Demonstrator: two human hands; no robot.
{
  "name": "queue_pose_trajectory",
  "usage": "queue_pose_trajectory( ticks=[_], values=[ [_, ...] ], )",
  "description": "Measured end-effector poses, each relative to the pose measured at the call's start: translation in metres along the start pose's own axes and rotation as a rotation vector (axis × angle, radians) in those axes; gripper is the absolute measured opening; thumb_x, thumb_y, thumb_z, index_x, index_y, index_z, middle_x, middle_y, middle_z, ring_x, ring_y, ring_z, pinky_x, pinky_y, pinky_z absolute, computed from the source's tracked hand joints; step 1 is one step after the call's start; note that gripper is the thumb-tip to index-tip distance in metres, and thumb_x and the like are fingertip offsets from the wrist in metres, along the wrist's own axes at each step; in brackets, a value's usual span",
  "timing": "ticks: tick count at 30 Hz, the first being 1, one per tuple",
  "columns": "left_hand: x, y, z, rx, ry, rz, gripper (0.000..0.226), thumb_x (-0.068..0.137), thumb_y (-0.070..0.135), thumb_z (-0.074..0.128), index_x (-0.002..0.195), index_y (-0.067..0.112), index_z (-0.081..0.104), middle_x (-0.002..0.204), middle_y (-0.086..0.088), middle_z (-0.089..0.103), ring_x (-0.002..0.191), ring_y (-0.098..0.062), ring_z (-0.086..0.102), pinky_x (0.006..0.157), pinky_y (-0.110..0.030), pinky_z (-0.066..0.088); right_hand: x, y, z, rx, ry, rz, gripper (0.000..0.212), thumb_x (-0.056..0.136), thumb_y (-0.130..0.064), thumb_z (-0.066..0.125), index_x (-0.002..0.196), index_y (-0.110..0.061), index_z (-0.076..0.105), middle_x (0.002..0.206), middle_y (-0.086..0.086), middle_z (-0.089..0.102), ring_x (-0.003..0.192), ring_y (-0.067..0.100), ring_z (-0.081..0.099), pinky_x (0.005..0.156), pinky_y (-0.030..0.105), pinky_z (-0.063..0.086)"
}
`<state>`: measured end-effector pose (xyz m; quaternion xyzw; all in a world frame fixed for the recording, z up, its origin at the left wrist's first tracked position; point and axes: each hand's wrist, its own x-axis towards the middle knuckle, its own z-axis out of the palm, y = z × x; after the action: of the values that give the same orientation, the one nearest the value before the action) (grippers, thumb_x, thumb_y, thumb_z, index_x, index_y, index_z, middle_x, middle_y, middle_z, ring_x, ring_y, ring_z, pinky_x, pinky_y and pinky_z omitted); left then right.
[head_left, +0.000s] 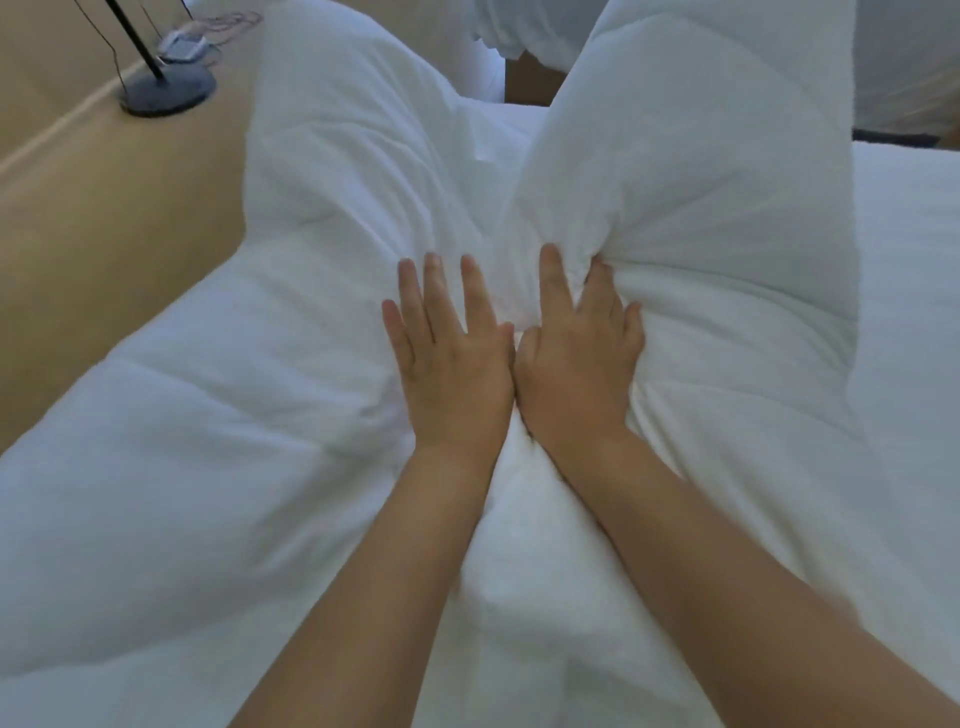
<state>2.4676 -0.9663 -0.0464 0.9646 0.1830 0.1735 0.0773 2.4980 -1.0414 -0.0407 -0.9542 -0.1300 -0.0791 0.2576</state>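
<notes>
Head view, from the left: a lamp base (169, 91) stands on the tan floor (104, 208) beside the bed, well away from my work. The white duvet (208, 441) fills almost everything else, lying in front of and under my arms.

My left hand (452, 364) lies flat on it, fingers straight and spread, pressing down into the middle. My right hand (576, 364) is just beside it, thumbs nearly touching. Its fingertips sink into a pucker of cloth where creases gather. I cannot tell whether they pinch that bunch or only push into it.

Beyond my hands the duvet rises in two puffy folds, a left fold (353, 156) and a right fold (675, 156), with the valley I am pressing between them. To the far right the flat sheet (914, 260) shows bare.

I judge the job about halfway. The centre is pushed down and the near part lies fairly smooth. Both raised folds have yet to be flattened or laid over, and the creases by my right hand need working out.
</notes>
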Motion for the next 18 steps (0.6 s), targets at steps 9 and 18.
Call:
queue_pose_trajectory(
  ticks=[9,18],
  values=[
    [-0.117,0.245,0.043,-0.316,-0.624,-0.111,0.063,0.094,0.059,0.020,0.142,0.047,-0.019,0.157,-0.014,-0.014,0.143,-0.039,-0.002,0.109,-0.060,0.007,-0.091,0.246,-0.136,-0.010,-0.014,0.202,0.059,0.096,-0.029,0.044,0.149,-0.030,0.020,0.140,0.028,0.033,0.128,0.039,0.035,0.103,0.045,0.027],
    [-0.177,0.341,0.005,-0.848,-0.342,0.029,0.033,0.090,0.019,0.044,0.114,0.010,0.065,0.113,-0.008,0.066,0.109,-0.025,0.060,0.095,-0.036,0.045,-0.141,0.333,-0.239,0.177,-0.313,0.009,0.053,0.096,-0.037,0.040,0.147,-0.027,0.030,0.153,0.005,0.030,0.141,0.021,0.024,0.114,0.044,0.022]
  ],
)
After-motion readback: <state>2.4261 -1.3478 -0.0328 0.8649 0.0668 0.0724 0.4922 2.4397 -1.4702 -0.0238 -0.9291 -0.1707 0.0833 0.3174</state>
